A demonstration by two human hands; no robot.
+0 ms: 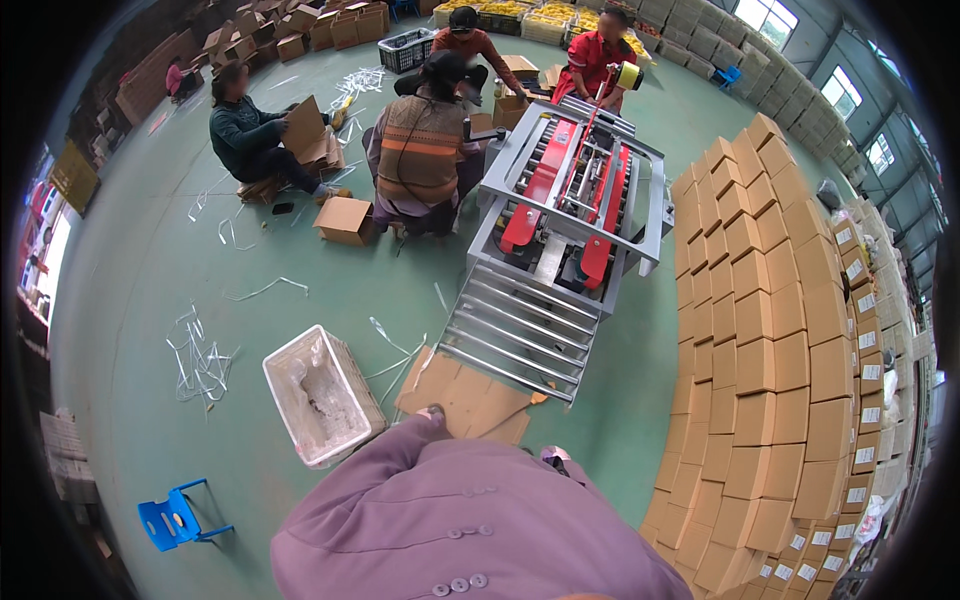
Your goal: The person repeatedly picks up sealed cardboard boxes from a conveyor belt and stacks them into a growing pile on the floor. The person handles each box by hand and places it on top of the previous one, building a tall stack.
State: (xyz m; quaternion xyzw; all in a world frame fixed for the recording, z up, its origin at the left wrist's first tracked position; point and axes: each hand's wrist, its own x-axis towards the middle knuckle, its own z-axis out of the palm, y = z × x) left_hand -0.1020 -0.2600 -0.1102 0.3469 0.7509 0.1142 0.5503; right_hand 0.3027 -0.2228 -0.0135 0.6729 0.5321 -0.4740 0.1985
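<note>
Neither of my hands is in view; below me show my mauve buttoned top [480,517] and my shoes. A flattened cardboard sheet [465,394] lies on the floor at my feet. Ahead of it, the metal roller conveyor [517,322] leads up to a carton-sealing machine [574,195] with red side guides and a roll of yellow tape [628,76] on top. To the left of the sheet stands a white plastic crate [322,397] lined with clear film; whether anything lies under the film I cannot tell.
A tall wall of stacked cartons [757,322] runs along the right. White strapping strips [199,360] litter the floor at left, near a small blue chair [176,517]. Several people work around the machine, one [255,124] holding flat cardboard. An open-flapped carton [345,221] sits behind a crouching person [420,142].
</note>
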